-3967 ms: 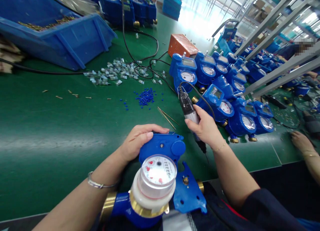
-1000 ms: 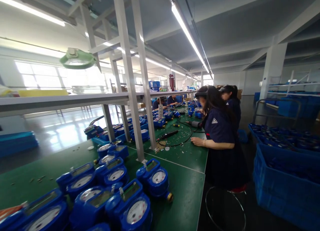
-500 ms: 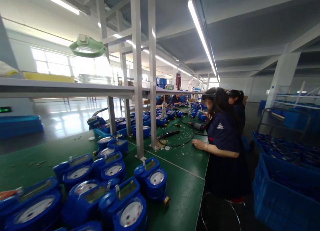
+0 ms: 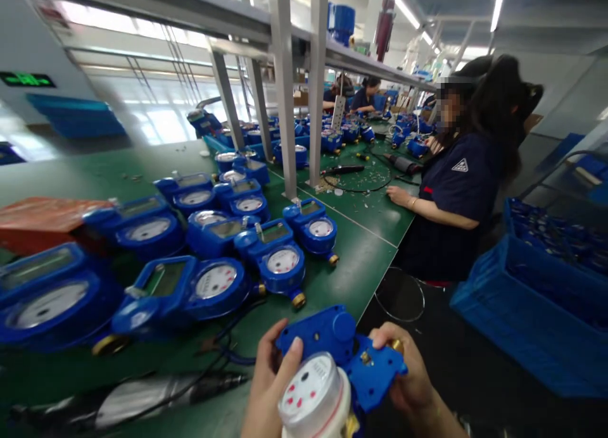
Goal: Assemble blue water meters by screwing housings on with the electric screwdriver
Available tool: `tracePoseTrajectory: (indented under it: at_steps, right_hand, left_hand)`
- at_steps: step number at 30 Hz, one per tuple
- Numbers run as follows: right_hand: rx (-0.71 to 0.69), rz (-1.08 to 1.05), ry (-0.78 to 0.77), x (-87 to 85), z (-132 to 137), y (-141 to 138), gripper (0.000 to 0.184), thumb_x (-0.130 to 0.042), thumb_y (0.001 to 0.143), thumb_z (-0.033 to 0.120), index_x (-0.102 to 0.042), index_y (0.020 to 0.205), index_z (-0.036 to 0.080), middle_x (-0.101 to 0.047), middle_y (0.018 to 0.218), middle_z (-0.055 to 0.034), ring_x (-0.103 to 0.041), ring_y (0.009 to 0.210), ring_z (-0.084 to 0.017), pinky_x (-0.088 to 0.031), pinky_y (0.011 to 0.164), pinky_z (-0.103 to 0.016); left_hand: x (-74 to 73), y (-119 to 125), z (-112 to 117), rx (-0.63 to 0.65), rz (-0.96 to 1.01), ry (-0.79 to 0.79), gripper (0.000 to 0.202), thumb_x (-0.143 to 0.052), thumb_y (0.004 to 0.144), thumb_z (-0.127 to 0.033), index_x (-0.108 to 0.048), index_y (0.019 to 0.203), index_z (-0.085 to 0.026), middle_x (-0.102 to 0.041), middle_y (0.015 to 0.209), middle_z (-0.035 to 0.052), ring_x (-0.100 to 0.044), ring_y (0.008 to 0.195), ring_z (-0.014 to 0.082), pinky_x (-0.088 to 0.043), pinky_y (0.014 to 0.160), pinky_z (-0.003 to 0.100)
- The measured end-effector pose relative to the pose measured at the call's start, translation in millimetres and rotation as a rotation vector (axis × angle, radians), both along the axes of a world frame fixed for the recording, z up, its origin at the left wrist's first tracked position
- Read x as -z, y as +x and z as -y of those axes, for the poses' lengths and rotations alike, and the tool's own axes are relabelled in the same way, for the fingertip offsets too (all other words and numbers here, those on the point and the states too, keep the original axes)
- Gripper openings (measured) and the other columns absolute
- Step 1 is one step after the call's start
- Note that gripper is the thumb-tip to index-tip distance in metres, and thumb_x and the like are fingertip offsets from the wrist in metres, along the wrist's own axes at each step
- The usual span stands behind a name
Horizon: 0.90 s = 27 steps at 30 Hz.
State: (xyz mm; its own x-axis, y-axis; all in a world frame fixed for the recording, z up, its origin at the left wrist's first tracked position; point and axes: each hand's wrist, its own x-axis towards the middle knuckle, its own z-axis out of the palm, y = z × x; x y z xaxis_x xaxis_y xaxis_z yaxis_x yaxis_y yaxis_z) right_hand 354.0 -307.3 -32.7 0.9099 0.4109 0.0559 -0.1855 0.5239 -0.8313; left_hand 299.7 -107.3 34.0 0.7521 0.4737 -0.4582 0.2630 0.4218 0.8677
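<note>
At the bottom of the head view, a partly opened water meter (image 4: 311,387) is held between my two hands. Its round dial, white with red marks, sits under a clear cap, and blue housing pieces (image 4: 320,337) stand around it. My left hand (image 4: 273,375) is closed on the left side, thumb over the blue housing. On the other side my right hand (image 4: 411,368) pinches a blue plate (image 4: 377,368) near a brass fitting. A dark, grey-bodied electric screwdriver (image 4: 147,397) lies on the green bench left of my left hand.
Several blue water meters (image 4: 216,283) cover the green bench (image 4: 342,286) ahead and left, near an orange box (image 4: 45,223). Metal posts (image 4: 284,90) hold up a shelf. A co-worker (image 4: 458,178) is at the right edge, beside a blue crate (image 4: 532,318).
The view has tilted downward, so the bench appears higher in it. Both my hands, the opened water meter and the electric screwdriver have come into sight.
</note>
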Motion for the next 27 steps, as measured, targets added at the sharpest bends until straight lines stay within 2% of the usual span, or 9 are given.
tracePoseTrajectory:
  at_steps: [4, 9, 12, 15, 20, 22, 24, 27]
  right_hand:
    - [-0.075, 0.042, -0.001, -13.6, 4, -1, 0.021, -0.079, 0.079, 0.026, -0.062, 0.078, 0.013, -0.059, 0.072, 0.0031, -0.055, 0.065, -0.009, -0.045, 0.060, -0.021]
    - [-0.124, 0.147, 0.025, -40.7, 5, 0, 0.013, -0.082, 0.071, 0.018, -0.070, 0.078, 0.017, -0.064, 0.073, -0.0009, -0.057, 0.067, -0.013, -0.045, 0.063, -0.026]
    - [-0.145, 0.164, 0.036, -49.0, 3, -1, 0.016, -0.083, 0.067, 0.015, -0.074, 0.080, 0.021, -0.066, 0.072, -0.0030, -0.057, 0.066, -0.016, -0.044, 0.062, -0.029]
    - [-0.149, 0.136, 0.042, -49.9, 1, -4, 0.023, -0.082, 0.067, 0.016, -0.074, 0.087, 0.025, -0.067, 0.077, -0.0030, -0.058, 0.067, -0.016, -0.044, 0.062, -0.029]
    - [-0.112, 0.034, 0.063, -44.7, -4, -9, 0.047, -0.083, 0.069, 0.016, -0.068, 0.110, 0.031, -0.066, 0.076, 0.0006, -0.058, 0.065, -0.013, -0.045, 0.060, -0.024]
    - [-0.104, -0.011, 0.095, -42.1, -8, -10, 0.059, -0.087, 0.065, 0.021, -0.064, 0.118, 0.034, -0.066, 0.074, 0.0017, -0.059, 0.066, -0.013, -0.048, 0.063, -0.025]
    - [-0.114, -0.079, 0.128, -38.1, -15, -12, 0.071, -0.090, 0.063, 0.034, -0.058, 0.127, 0.036, -0.068, 0.081, 0.0004, -0.062, 0.069, -0.015, -0.051, 0.066, -0.028]
    - [-0.121, -0.178, 0.170, -31.2, -36, -21, 0.088, -0.087, 0.054, 0.064, -0.053, 0.133, 0.042, -0.071, 0.102, -0.0010, -0.067, 0.077, -0.022, -0.056, 0.072, -0.037]
  left_hand:
    - [-15.7, -14, 9, -0.054, 0.039, 0.004, 0.073, -0.081, 0.067, -0.056, -0.052, 0.128, -0.025, -0.070, 0.110, 0.0055, -0.070, 0.093, 0.0252, -0.056, 0.069, 0.027]
    - [-25.5, -25, 13, -0.146, 0.138, 0.035, 0.074, -0.083, 0.066, -0.054, -0.053, 0.128, -0.026, -0.067, 0.115, 0.0066, -0.066, 0.102, 0.0276, -0.058, 0.078, 0.030]
    - [-25.4, -29, 11, -0.164, 0.163, 0.039, 0.074, -0.082, 0.066, -0.055, -0.052, 0.128, -0.027, -0.066, 0.113, 0.0059, -0.065, 0.100, 0.0262, -0.057, 0.080, 0.030]
    - [-21.5, -31, 7, -0.166, 0.158, 0.044, 0.074, -0.081, 0.068, -0.056, -0.052, 0.129, -0.028, -0.066, 0.112, 0.0053, -0.065, 0.097, 0.0246, -0.056, 0.082, 0.031]
    - [-12.3, -34, 1, -0.138, 0.101, 0.060, 0.077, -0.078, 0.070, -0.059, -0.049, 0.132, -0.025, -0.065, 0.116, 0.0061, -0.062, 0.106, 0.0248, -0.052, 0.090, 0.031]
    - [-12.5, -36, 1, -0.134, 0.090, 0.048, 0.078, -0.077, 0.070, -0.061, -0.048, 0.132, -0.025, -0.064, 0.117, 0.0067, -0.063, 0.106, 0.0265, -0.053, 0.088, 0.033]
    - [-15.4, -39, 2, -0.149, 0.112, 0.070, 0.075, -0.074, 0.072, -0.063, -0.048, 0.132, -0.026, -0.063, 0.118, 0.0072, -0.063, 0.104, 0.0288, -0.054, 0.086, 0.036]
    - [-21.9, -44, 4, -0.250, 0.244, 0.313, 0.065, -0.071, 0.075, -0.062, -0.053, 0.127, -0.026, -0.060, 0.125, 0.0083, -0.058, 0.116, 0.0317, -0.047, 0.099, 0.041]
